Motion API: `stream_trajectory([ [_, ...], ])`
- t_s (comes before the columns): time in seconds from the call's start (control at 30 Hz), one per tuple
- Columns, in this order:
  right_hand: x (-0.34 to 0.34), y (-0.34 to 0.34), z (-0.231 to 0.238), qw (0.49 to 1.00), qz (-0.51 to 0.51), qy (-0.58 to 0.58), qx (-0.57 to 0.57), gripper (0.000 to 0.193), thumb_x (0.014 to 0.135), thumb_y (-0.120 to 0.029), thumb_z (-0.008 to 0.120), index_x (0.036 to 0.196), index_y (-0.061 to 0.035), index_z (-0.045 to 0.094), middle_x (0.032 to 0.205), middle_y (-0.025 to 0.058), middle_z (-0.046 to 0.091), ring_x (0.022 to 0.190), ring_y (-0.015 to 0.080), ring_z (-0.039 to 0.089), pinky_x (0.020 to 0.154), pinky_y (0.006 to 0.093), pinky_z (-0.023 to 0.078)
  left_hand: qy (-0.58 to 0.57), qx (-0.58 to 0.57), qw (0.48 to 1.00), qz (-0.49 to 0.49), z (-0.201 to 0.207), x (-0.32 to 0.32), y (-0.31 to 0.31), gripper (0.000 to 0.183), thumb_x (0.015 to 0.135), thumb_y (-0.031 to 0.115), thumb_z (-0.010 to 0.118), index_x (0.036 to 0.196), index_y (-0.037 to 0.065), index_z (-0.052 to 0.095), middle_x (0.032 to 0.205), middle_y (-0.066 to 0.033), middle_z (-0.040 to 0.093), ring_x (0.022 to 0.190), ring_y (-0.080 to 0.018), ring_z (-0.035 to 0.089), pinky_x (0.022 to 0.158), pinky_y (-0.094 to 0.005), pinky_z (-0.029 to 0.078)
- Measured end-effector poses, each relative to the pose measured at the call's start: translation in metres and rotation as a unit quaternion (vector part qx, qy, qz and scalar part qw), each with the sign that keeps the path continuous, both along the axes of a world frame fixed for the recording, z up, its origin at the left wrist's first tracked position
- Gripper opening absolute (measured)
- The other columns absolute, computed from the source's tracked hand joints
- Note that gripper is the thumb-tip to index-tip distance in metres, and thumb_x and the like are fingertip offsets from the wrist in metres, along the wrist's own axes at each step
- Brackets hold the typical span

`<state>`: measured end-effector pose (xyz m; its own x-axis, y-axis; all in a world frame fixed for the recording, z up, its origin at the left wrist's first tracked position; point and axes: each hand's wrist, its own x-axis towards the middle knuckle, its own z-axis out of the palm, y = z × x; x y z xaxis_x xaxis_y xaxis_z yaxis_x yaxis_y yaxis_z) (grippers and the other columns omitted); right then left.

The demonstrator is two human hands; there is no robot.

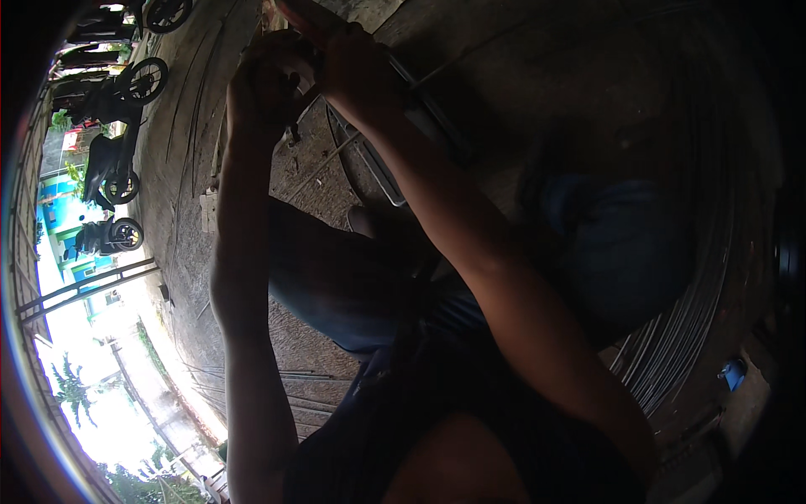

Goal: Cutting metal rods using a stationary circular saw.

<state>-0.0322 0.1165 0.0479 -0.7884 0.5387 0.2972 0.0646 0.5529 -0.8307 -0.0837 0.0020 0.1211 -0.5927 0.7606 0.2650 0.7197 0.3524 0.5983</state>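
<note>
Both my arms reach forward to the top of the head view, where the hands are close together in deep shadow. My left hand (259,88) has its fingers curled around something dark I cannot make out. Beside it, my right hand (359,74) is closed at the near end of a reddish elongated thing (307,22); its kind is not clear. Below the hands, a dark metal frame (384,178) rests on the rough floor. A thin rod (332,158) passes slantwise under my right forearm.
Several thin metal rods (672,353) lie bundled at the right, near a small blue object (733,375). More rods (311,395) lie by my left arm. Parked motorbikes (109,164) and a dark railing (92,287) line the bright left side. My bent legs are below my arms.
</note>
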Motion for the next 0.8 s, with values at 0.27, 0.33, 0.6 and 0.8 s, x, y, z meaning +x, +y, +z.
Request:
stream_trajectory([
  [0.27, -0.005, 0.004, 0.002, 1.0, 0.014, 0.015, -0.017, 0.031, 0.084, -0.031, 0.06, 0.089, -0.0006, 0.064, 0.084, 0.0182, 0.064, 0.084, 0.0302, 0.065, 0.077, 0.0434, 0.049, 0.166, -0.05, 0.985, 0.002, 0.009, 0.014, 0.004, 0.036, 0.081, 0.021, 0.06, 0.112, 0.003, 0.056, 0.112, -0.0097, 0.059, 0.105, -0.0197, 0.056, 0.091, -0.0407, 0.049],
  [0.33, -0.012, 0.003, -0.004, 0.998, -0.013, 0.053, 0.032, 0.032, 0.084, -0.029, 0.061, 0.085, 0.0029, 0.064, 0.076, 0.0187, 0.064, 0.078, 0.0304, 0.066, 0.068, 0.0419, 0.052, 0.324, -0.064, 0.943, -0.048, 0.012, 0.017, 0.01, 0.035, 0.075, 0.014, 0.073, 0.104, 0.002, 0.06, 0.113, -0.0101, 0.059, 0.107, -0.0198, 0.057, 0.092, -0.0362, 0.049],
  [0.6, -0.013, 0.007, 0.011, 0.997, 0.025, 0.067, 0.018, 0.032, 0.085, -0.026, 0.06, 0.081, 0.0055, 0.064, 0.07, 0.0194, 0.064, 0.071, 0.0303, 0.068, 0.061, 0.0409, 0.055, 0.263, -0.167, 0.95, -0.013, 0.018, 0.021, 0.007, 0.03, 0.072, 0.016, 0.077, 0.097, 0.006, 0.063, 0.108, -0.0061, 0.06, 0.105, -0.0183, 0.058, 0.094, -0.0352, 0.046],
  [0.8, -0.009, 0.004, -0.011, 0.993, -0.063, 0.095, 0.025, 0.036, 0.089, -0.03, 0.054, 0.085, 0.0046, 0.062, 0.079, 0.0216, 0.064, 0.075, 0.0325, 0.067, 0.065, 0.0425, 0.054, -0.484, 0.271, 0.827, 0.087, -0.04, -0.003, -0.018, 0.019, 0.086, 0.023, 0.056, 0.095, 0.007, 0.061, 0.079, -0.0017, 0.056, 0.079, -0.0159, 0.058, 0.091, -0.0534, 0.044],
])
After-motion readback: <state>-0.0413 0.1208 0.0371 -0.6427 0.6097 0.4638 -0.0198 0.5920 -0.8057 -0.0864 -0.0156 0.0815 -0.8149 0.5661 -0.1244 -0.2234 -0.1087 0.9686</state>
